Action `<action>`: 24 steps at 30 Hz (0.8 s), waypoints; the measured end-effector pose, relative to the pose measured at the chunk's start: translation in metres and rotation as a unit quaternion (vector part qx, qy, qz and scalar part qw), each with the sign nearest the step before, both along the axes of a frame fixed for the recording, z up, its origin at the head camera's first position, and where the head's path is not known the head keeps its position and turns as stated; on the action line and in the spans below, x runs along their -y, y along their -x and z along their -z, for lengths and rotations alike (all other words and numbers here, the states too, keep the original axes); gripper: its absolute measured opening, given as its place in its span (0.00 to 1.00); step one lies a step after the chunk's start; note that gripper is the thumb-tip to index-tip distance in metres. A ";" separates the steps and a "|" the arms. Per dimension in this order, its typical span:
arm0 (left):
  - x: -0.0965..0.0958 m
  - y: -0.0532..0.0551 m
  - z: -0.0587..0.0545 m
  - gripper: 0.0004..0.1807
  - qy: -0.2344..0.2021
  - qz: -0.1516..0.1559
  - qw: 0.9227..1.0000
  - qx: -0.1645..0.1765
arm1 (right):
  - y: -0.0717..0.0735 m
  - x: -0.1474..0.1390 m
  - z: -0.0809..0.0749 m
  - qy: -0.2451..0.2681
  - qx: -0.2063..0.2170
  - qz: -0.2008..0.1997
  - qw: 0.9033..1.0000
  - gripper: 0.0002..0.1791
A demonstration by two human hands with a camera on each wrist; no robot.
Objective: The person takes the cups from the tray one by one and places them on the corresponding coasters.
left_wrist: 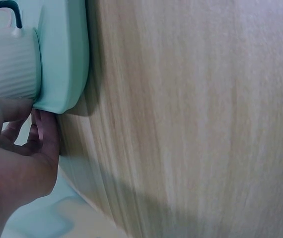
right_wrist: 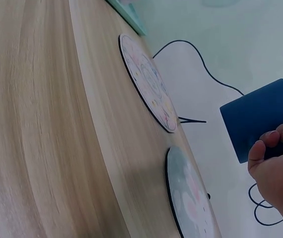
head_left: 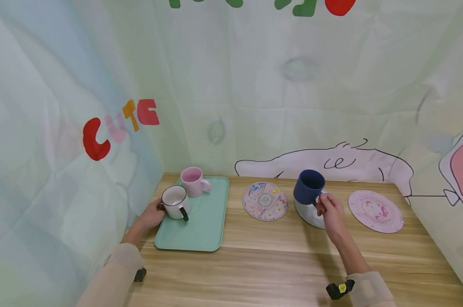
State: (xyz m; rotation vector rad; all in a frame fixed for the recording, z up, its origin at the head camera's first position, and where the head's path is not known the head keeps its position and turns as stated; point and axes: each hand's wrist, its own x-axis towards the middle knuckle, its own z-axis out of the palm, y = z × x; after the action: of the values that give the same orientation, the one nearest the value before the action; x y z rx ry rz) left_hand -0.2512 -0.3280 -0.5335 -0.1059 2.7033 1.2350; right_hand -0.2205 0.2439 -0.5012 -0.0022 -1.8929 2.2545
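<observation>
In the head view my right hand (head_left: 333, 217) grips a dark blue mug (head_left: 305, 195) by its handle. The mug hangs above a pale round coaster (head_left: 310, 216), which it partly covers; the right wrist view shows a gap beneath the blue mug (right_wrist: 260, 119). My left hand (head_left: 153, 215) pinches the left edge of a mint-green tray (head_left: 203, 232), thumb above and fingers at the rim's underside. Close by that thumb, a white ribbed mug (left_wrist: 10, 67) with a black handle stands on the tray. Behind it on the tray is a pink mug (head_left: 193, 185).
A floral round coaster (head_left: 265, 201) lies between the tray and the blue mug. Farther right is a pink round coaster (head_left: 375, 212). The wooden table (head_left: 254, 273) meets a printed cloth backdrop (head_left: 254, 98) at the back and both sides.
</observation>
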 end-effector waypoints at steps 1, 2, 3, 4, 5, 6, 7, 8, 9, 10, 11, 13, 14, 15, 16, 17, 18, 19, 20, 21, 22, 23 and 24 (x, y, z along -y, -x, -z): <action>0.000 0.000 -0.001 0.30 -0.002 0.002 1.000 0.003 | 0.000 -0.002 0.000 -0.005 0.003 0.002 1.000 0.18; 0.000 0.000 -0.002 0.29 -0.002 0.002 1.000 0.003 | 0.000 -0.005 0.000 -0.006 0.006 0.005 1.000 0.18; 0.000 0.000 -0.002 0.29 0.000 0.005 1.000 0.002 | 0.000 -0.007 -0.001 -0.007 0.008 0.006 1.000 0.19; 0.001 0.000 -0.002 0.29 -0.002 0.003 1.000 0.002 | -0.001 -0.008 -0.001 -0.007 0.009 0.006 1.000 0.19; 0.001 0.000 -0.002 0.29 -0.001 0.004 1.000 0.001 | -0.001 -0.010 -0.001 -0.008 0.010 0.007 1.000 0.19; 0.001 -0.001 -0.002 0.29 -0.002 0.004 1.000 0.000 | -0.001 -0.012 -0.001 -0.007 0.012 0.008 1.000 0.19; 0.001 -0.001 -0.003 0.29 -0.001 0.006 1.000 -0.001 | -0.001 -0.014 -0.002 -0.008 0.013 0.010 1.000 0.19; 0.001 -0.001 -0.003 0.29 -0.002 0.007 1.000 -0.003 | -0.001 -0.015 -0.002 -0.008 0.015 0.011 1.000 0.18; 0.001 -0.002 -0.003 0.29 -0.003 0.007 1.000 -0.003 | -0.001 -0.017 -0.002 -0.008 0.017 0.013 1.000 0.18; 0.001 -0.002 -0.003 0.29 -0.004 0.003 1.000 -0.007 | -0.001 -0.018 -0.002 -0.009 0.019 0.016 1.000 0.18; 0.000 -0.003 -0.003 0.29 -0.003 0.004 1.000 -0.008 | 0.000 -0.020 -0.002 -0.012 0.022 0.020 0.999 0.18; 0.000 -0.002 -0.003 0.29 0.000 0.005 1.000 -0.008 | 0.000 -0.023 -0.003 -0.010 0.028 0.027 0.999 0.18; 0.000 -0.002 -0.003 0.29 -0.001 0.003 1.000 -0.008 | 0.001 -0.024 -0.003 -0.009 0.030 0.030 0.999 0.18; 0.001 -0.002 -0.003 0.29 -0.001 0.003 1.000 -0.007 | 0.001 -0.026 -0.003 -0.010 0.032 0.033 0.999 0.18; 0.001 -0.002 -0.003 0.29 -0.001 0.002 1.000 -0.006 | 0.001 -0.027 -0.003 -0.011 0.034 0.037 0.999 0.18; 0.001 -0.001 -0.003 0.29 -0.001 0.005 1.000 -0.001 | 0.001 -0.029 -0.004 -0.010 0.035 0.042 0.998 0.18; 0.001 -0.001 -0.003 0.29 -0.002 0.006 1.000 -0.001 | 0.001 -0.030 -0.004 -0.008 0.036 0.046 0.998 0.18; 0.001 -0.001 -0.003 0.28 -0.003 0.006 1.000 -0.001 | 0.001 -0.032 -0.004 -0.009 0.037 0.048 0.998 0.18; 0.000 0.000 -0.003 0.28 -0.004 0.005 1.000 0.000 | 0.001 -0.033 -0.004 -0.009 0.038 0.052 0.998 0.18; 0.000 0.000 -0.003 0.28 -0.004 0.006 1.000 0.001 | 0.001 -0.035 -0.005 -0.007 0.038 0.054 0.998 0.18; 0.000 0.000 -0.003 0.28 -0.004 0.006 1.000 0.001 | 0.001 -0.036 -0.005 -0.002 0.038 0.057 0.998 0.19; 0.000 0.000 -0.003 0.28 -0.004 0.006 1.000 0.001 | 0.001 -0.038 -0.005 0.002 0.039 0.059 0.998 0.19; 0.000 0.000 -0.003 0.28 -0.004 0.006 1.000 0.001 | 0.001 -0.039 -0.005 0.004 0.039 0.061 0.997 0.19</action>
State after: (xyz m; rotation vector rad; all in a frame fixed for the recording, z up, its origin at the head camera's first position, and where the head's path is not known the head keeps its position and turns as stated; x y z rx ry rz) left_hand -0.2512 -0.3277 -0.5305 -0.0889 2.6929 1.2413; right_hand -0.2220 0.2834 -0.4960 -0.2063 -1.8665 2.2110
